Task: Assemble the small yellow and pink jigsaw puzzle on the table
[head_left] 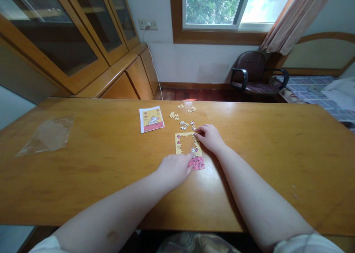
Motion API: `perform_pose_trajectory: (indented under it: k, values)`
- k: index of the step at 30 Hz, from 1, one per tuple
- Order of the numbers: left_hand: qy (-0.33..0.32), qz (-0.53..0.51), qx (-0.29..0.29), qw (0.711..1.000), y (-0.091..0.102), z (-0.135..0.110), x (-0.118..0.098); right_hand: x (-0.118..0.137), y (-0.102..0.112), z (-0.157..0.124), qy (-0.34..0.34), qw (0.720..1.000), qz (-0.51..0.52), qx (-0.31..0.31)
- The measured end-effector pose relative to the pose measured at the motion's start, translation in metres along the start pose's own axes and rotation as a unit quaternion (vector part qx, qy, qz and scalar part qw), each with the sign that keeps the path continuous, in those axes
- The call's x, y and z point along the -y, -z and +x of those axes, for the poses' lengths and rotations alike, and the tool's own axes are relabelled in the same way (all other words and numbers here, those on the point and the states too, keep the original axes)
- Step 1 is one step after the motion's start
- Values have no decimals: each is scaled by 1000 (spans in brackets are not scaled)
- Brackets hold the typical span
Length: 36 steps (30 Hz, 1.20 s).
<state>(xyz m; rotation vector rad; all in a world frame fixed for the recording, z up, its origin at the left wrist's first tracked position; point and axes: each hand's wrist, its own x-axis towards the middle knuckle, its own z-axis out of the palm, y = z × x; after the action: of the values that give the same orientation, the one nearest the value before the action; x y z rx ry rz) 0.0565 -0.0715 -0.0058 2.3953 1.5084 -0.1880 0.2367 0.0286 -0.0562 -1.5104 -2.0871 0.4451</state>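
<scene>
While stretching both arms over a wooden table (263, 164), rests the left hand (176, 168) across the lower left part of a partly assembled jigsaw puzzle (198, 163), with index finger and thumb pointing toward the pink section and only a narrow gap between them. Cannot tell of any piece held there. Reaches with the right hand (209, 136) to the upper right corner of the puzzle, thumb and fingertips drawn close together at the edge; cannot tell whether to call it pinching a piece or merely touching the border. Has the puzzle lying flat near the middle of the table, between the two hands, with a yellow border along the top and left, pink pieces joined at the lower right, and a gap in the middle, plus a white piece (193, 149) at the right side of that gap. Just beyond, loose pieces (174, 115) in small scattered clusters, some yellow, others white with dark markings. To the left of these, a printed picture card (152, 120) in yellow and pink with a white figure. Near the left end of the table, a clear plastic bag (47, 134), lying flat. Past the far edge, a glass-doored cabinet (122, 53) on the left, a window (213, 5), a pinkish curtain (299, 20) and a dark armchair (252, 71) beside a bed (313, 92).
</scene>
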Motion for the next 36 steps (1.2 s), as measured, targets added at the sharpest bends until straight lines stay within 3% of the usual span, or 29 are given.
perform_pose_trajectory:
  k: [6,11,15,20,25,30,36]
  values:
    - [-9,-12,-11,1000,-2,1,1,0,0,-1,2,1000,-2,0]
    - [-36,-98,-33,994,2,11,8,3,1,-1,-6,1000,0,-9]
    - [13,-87,-90,992,21,19,26,4,3,-1,-1,1000,5,-9]
    - [82,-48,-108,990,44,25,54,4,3,0,-4,1000,1,-8]
    - [55,-39,-122,990,45,54,78,4,4,0,-6,1000,-3,-6]
    - [52,19,-160,986,46,92,87,5,4,0,-10,1000,-2,-4]
    - [18,18,-105,994,47,117,87,5,5,0,-6,1000,-3,-5]
